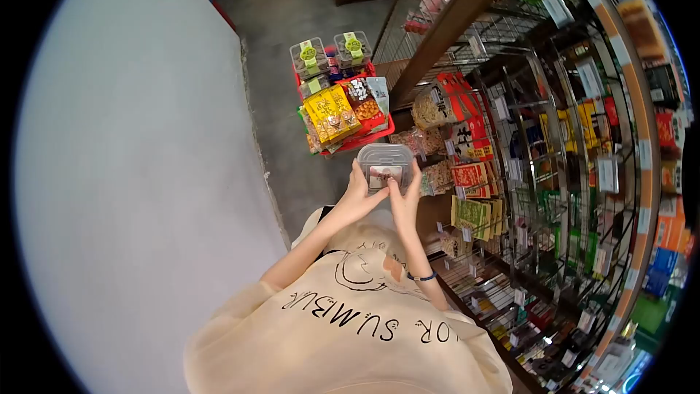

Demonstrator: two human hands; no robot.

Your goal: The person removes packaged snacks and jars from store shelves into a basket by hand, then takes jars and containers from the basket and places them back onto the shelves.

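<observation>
Left hand [356, 198] and right hand [405, 201] clasp opposite sides of a clear plastic container [384, 153], held out before the shirt [350, 346], with the thumbs [394, 187] at the lower part of its label [383, 173]. Good practice for this hold is probably light, even pressure from both sides, since the walls look thin enough to flex, and thumbs kept clear of the print. Beyond stands a red basket [391, 125] of yellow packets [332, 111] and lidded tubs [309, 58], flanked by a stocked wire rack [461, 288] and a pale wall [138, 175]

two hands [357, 195] [404, 203], one container [385, 153], one basket [375, 137]
</observation>
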